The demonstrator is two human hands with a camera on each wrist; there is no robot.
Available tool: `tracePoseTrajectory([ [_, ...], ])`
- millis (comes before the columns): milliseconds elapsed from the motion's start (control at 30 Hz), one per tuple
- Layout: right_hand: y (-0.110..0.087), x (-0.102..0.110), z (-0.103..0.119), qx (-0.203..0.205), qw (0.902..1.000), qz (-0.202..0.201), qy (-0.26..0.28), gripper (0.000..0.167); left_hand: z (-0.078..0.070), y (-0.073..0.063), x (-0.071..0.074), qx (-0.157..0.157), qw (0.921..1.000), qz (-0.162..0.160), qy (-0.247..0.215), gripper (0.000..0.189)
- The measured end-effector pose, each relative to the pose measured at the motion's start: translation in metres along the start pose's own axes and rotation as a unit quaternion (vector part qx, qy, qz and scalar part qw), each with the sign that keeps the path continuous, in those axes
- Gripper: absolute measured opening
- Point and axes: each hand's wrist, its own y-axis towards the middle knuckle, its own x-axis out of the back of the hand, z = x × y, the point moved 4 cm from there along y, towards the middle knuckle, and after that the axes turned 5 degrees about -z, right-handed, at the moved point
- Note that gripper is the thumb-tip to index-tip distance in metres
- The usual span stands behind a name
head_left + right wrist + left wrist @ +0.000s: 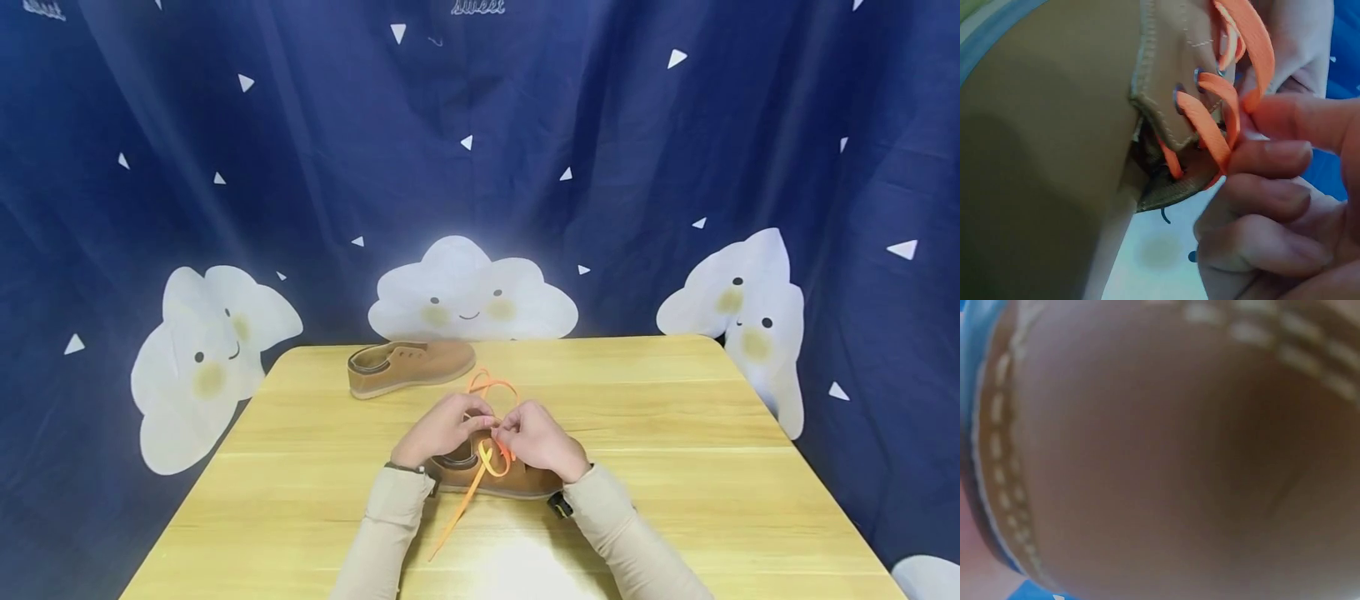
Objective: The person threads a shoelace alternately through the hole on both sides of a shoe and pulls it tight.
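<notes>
A brown leather shoe (pixel 525 482) lies on the table, its toe to the right, with an orange shoelace (pixel 467 504) through its eyelets. My left hand (pixel 444 429) is over the shoe's opening, thumb and fingertips pinching the lace near the top eyelets. Opposite it, my right hand (pixel 543 438) pinches the lace, its other fingers curled, as the right wrist view shows beside the eyelets. One lace end trails down the near side onto the table; orange loops stand up behind the hands. Only blurred shoe leather (pixel 1122 456) with stitching fills the left wrist view.
A second brown shoe (pixel 420 367), with no lace seen in its eyelets, lies at the back left of the wooden table (pixel 675 417). A dark blue curtain (pixel 525 108) with white clouds and triangles hangs behind and at the sides.
</notes>
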Motion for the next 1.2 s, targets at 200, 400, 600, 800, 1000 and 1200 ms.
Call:
tracePoseTrajectory([
  [200, -0.002, -0.002, 0.004, 0.005, 0.9988, -0.046, -0.014, 0.029, 0.001, 0.000, 0.000, 0.003, 1.0000, 0.000, -0.002, 0.012],
  [400, -0.005, -0.007, 0.009, 0.032, 0.9914, -0.104, -0.072, 0.027, 0.001, -0.001, 0.001, 0.002, 1.0000, -0.001, 0.002, 0.012],
  [600, -0.006, -0.016, 0.008, 0.036, 0.9861, -0.126, -0.102, 0.028, 0.001, -0.003, 0.003, 0.006, 0.9997, 0.005, -0.024, 0.014],
  [800, -0.009, -0.019, 0.012, 0.042, 0.9809, -0.137, -0.132, 0.038, 0.008, -0.003, 0.003, 0.040, 0.9955, -0.001, -0.087, 0.019],
  [1000, -0.012, -0.019, 0.016, 0.044, 0.9761, -0.131, -0.168, 0.044, 0.011, 0.000, 0.000, 0.102, 0.9853, -0.040, -0.131, 0.023],
  [1200, -0.013, -0.015, 0.018, 0.059, 0.9791, -0.089, -0.173, 0.037, 0.015, 0.006, 0.001, 0.185, 0.9658, -0.012, -0.181, 0.033],
])
